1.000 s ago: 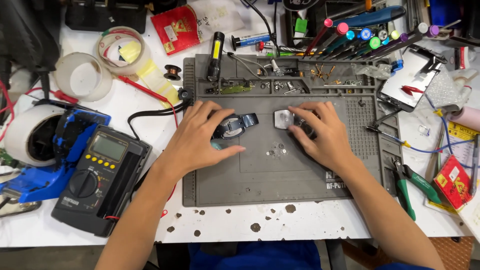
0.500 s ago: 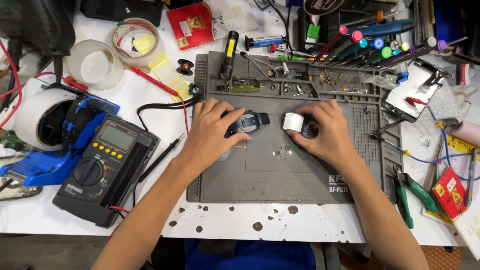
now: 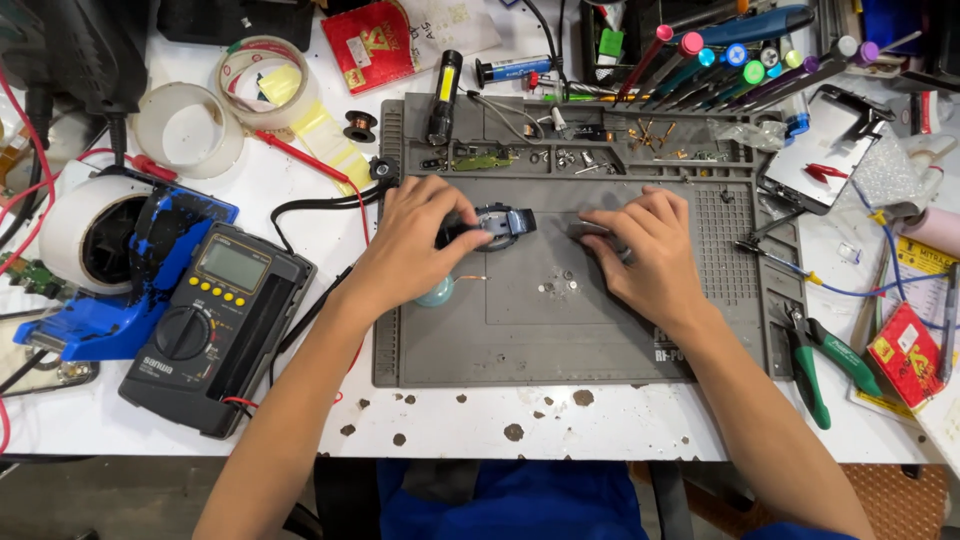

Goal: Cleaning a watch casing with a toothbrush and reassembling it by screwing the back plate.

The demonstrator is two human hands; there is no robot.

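Observation:
My left hand [image 3: 410, 245] grips a small black wristwatch [image 3: 497, 222] at the middle of a grey repair mat [image 3: 560, 330], fingers curled over the strap. My right hand [image 3: 650, 255] lies palm down just right of the watch, fingers covering a small part that I cannot make out. A few tiny round parts [image 3: 556, 287] lie on the mat between the hands. A small pale green disc [image 3: 437, 293] shows under the left palm.
A black multimeter [image 3: 215, 320] and blue holder [image 3: 120, 290] stand left. Tape rolls [image 3: 185, 125] lie at the far left. A row of screwdrivers [image 3: 720, 60] lines the back. Green-handled cutters [image 3: 815, 365] and a phone screen [image 3: 825, 150] are right.
The small white piece seen at my right fingertips is now covered by that hand, which has flattened onto the mat. The left hand stays on the watch.

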